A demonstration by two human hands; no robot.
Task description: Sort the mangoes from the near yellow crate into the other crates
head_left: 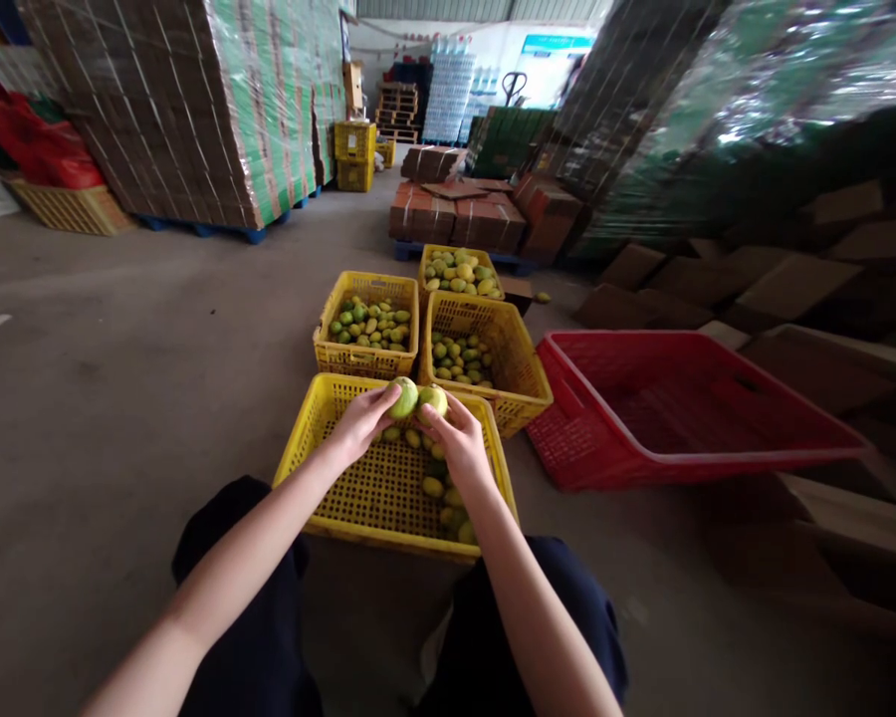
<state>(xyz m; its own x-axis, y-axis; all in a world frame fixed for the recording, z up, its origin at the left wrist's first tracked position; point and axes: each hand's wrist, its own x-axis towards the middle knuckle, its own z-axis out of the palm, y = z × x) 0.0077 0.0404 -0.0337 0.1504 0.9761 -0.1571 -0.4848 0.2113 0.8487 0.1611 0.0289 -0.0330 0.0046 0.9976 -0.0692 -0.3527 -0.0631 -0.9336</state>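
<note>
My left hand [359, 422] is closed around a green-yellow lemon [402, 398]. Beside it, my right hand [459, 446] grips a second, yellower lemon [434, 400]. The two fruits are side by side, touching or nearly so, above the far part of a low yellow plastic crate [365, 493] between my knees. Loose lemons [433, 487] lie along that crate's right side and far end, partly hidden by my right forearm. On the left, its perforated bottom shows bare.
Lemons also fill parts of a left yellow crate [365, 362], a right one [527, 373] and a farther one [426, 269]. A red crate [589, 438] stands at the right by flattened cardboard [798, 289]. Wrapped pallet stacks [276, 110] rise behind.
</note>
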